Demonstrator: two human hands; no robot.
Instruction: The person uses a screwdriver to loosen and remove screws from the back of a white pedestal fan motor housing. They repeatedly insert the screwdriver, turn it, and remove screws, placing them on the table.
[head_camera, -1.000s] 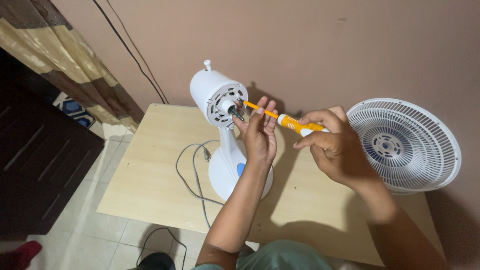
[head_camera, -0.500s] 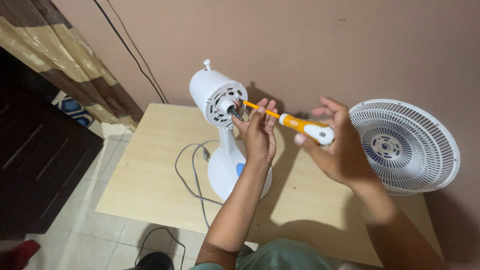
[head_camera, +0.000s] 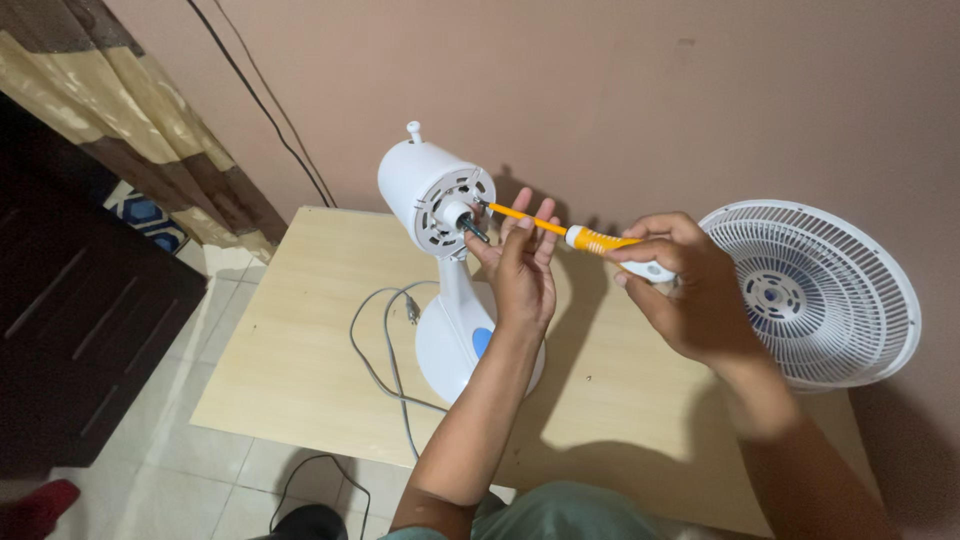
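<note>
right hand (head_camera: 690, 295): grips screwdriver (head_camera: 575, 235) | tip at fan motor (head_camera: 435, 195)

Domestic room, likely a home. Evidence: plain pink plastered wall (head_camera: 700, 90); brown-and-cream patterned curtain (head_camera: 110, 120), upper left; pale tiled floor (head_camera: 180, 470), lower left; dark wooden cabinet (head_camera: 70, 330), left edge; light wooden table (head_camera: 300, 340), centre.

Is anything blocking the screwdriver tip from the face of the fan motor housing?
Nothing visible does. The screwdriver, held in the right hand, already has its tip at the motor housing face. The left hand sits just below the shaft, not across it.
</note>
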